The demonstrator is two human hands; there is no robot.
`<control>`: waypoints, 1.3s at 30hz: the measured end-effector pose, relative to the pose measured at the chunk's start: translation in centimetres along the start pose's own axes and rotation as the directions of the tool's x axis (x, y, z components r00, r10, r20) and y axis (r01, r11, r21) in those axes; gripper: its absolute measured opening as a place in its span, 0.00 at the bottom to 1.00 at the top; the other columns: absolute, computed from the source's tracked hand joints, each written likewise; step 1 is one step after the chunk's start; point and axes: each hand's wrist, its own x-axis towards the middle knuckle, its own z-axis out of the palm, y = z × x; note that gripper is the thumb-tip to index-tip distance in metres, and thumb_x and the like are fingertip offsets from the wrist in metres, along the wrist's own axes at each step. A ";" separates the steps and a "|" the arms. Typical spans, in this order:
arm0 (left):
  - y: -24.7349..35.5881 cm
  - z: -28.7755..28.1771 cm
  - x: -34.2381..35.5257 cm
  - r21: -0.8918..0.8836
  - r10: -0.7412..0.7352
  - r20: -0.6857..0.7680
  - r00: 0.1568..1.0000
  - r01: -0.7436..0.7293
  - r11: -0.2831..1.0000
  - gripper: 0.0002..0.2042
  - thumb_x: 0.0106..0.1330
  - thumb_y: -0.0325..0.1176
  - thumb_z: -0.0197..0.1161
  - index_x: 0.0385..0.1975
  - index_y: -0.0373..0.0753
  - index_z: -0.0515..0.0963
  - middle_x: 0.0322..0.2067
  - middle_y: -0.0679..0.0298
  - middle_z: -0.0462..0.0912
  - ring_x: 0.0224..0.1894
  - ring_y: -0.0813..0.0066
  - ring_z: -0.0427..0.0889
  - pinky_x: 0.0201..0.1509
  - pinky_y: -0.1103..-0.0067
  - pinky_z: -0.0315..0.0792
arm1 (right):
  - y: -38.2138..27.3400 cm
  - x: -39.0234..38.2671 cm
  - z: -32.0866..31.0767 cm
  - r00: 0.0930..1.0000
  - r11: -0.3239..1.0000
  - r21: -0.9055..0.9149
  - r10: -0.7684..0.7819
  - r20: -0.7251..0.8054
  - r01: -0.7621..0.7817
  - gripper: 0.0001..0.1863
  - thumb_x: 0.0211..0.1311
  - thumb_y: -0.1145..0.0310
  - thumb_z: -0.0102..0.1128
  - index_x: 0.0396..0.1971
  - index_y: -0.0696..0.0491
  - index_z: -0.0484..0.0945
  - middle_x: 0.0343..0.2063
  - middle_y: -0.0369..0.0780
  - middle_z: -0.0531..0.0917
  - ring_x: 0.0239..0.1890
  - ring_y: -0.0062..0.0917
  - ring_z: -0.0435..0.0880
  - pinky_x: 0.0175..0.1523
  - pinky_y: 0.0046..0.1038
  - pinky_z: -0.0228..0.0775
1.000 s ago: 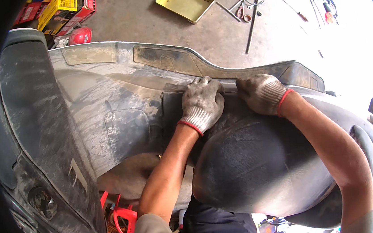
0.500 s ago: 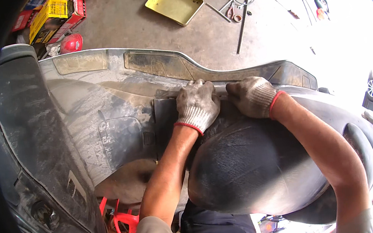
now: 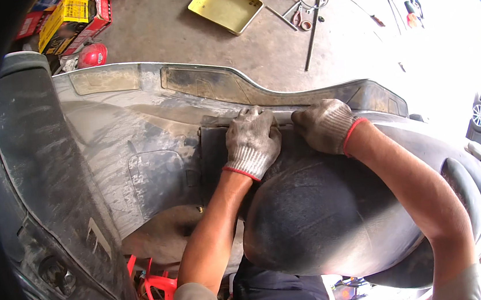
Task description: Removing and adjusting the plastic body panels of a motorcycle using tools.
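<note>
Left hand [image 3: 253,140] slightly lower, right hand [image 3: 325,125] unmoved beside black seat [image 3: 310,215], both hands' fingers [image 3: 253,113] curled, hold unclear

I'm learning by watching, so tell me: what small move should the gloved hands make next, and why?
Perhaps a light, even tug with the left hand and right hand together: both are curled, side by side, near the far edge of the dusty scooter, by the black seat. Their grip is mostly hidden, so a gentle test seems safer than force.

Harsh light from the right bleaches the floor [image 3: 353,52] and streaks the seat [image 3: 328,217]; fisheye edges curve into black.
</note>
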 end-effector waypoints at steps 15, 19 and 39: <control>-1.4 0.5 -0.8 -0.116 0.090 -0.027 0.996 -0.093 0.989 0.08 0.56 0.28 0.64 0.34 0.44 0.86 0.36 0.57 0.83 0.46 0.54 0.80 0.56 0.63 0.73 | -1.1 -1.2 0.1 0.996 0.976 -0.218 -0.033 -0.077 0.016 0.12 0.63 0.68 0.55 0.37 0.54 0.88 0.43 0.48 0.87 0.44 0.41 0.89 0.46 0.39 0.82; -1.3 0.8 -0.8 -0.153 0.089 -0.030 0.996 -0.092 0.984 0.08 0.56 0.28 0.64 0.34 0.44 0.86 0.36 0.58 0.83 0.46 0.56 0.80 0.56 0.64 0.73 | -0.9 -2.3 -0.9 0.999 0.993 -0.114 0.018 -0.031 -0.021 0.13 0.64 0.68 0.55 0.40 0.54 0.87 0.46 0.49 0.86 0.47 0.42 0.88 0.51 0.38 0.81; -0.3 0.2 0.6 -0.109 0.066 0.119 0.991 -0.053 0.993 0.07 0.55 0.27 0.61 0.31 0.43 0.83 0.38 0.55 0.82 0.48 0.52 0.80 0.55 0.60 0.74 | -0.4 -1.2 -0.3 0.993 0.980 0.161 0.115 0.024 -0.117 0.19 0.60 0.67 0.52 0.48 0.52 0.86 0.48 0.52 0.85 0.53 0.44 0.84 0.59 0.39 0.76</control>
